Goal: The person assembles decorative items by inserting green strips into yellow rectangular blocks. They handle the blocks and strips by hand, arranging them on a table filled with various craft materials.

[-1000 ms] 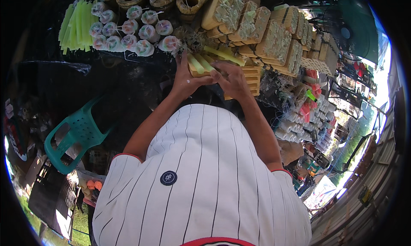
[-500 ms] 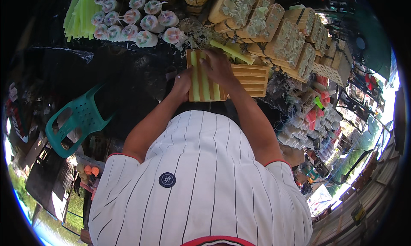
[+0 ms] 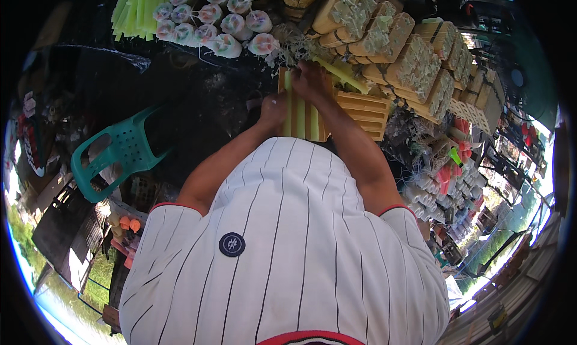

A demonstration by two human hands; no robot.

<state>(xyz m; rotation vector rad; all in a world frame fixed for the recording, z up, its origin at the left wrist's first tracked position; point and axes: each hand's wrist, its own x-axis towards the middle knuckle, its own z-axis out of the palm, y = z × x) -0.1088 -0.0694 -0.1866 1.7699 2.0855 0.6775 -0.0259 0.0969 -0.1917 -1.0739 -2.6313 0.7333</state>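
Observation:
A grooved wooden block (image 3: pixel 317 126) lies in front of me, with long pale green strips (image 3: pixel 301 120) set along its grooves. My left hand (image 3: pixel 274 109) is closed on the block's left edge. Over the block's far end, my right hand (image 3: pixel 311 81) has its fingers bent in at the tops of the strips; what they hold there is hidden. Right beside sits a second grooved block (image 3: pixel 363 112), its ridges running crosswise. A loose green strip (image 3: pixel 341 75) lies slanted just beyond the right hand.
Bundled wooden blocks (image 3: pixel 415 63) with pale scraps on top are stacked at the far right. Several plastic-wrapped rolls (image 3: pixel 225 45) stand at the back, beside a pile of green strips (image 3: pixel 137 12). A green plastic chair (image 3: pixel 117 153) is at the left.
The view has shifted, so the scene sits farther right and slightly higher. My right hand has moved toward the block's far end, its fingers more curled. My left hand stays at the edge.

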